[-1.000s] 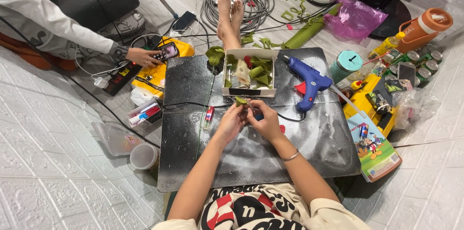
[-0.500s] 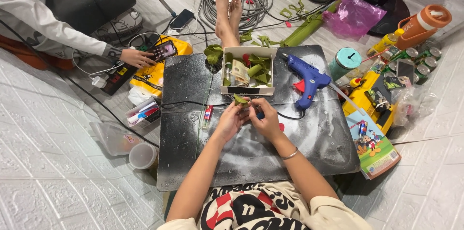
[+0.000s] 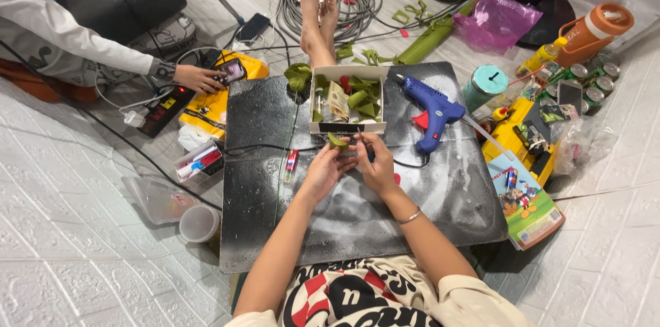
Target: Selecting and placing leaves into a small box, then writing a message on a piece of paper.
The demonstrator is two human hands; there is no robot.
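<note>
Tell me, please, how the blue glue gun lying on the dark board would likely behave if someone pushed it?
The blue glue gun lies flat on its side on the dark board, so it would probably slide or pivot rather than roll or tip. Its hard-looking shell suggests it stays stiff. A thin dark cord seems to trail from its handle and might drag.

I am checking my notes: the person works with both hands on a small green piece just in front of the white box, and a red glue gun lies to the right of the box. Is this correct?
Not quite: the glue gun is blue, not red, as the head view shows. The rest holds: the left hand and right hand work the small green piece in front of the white box.
</note>
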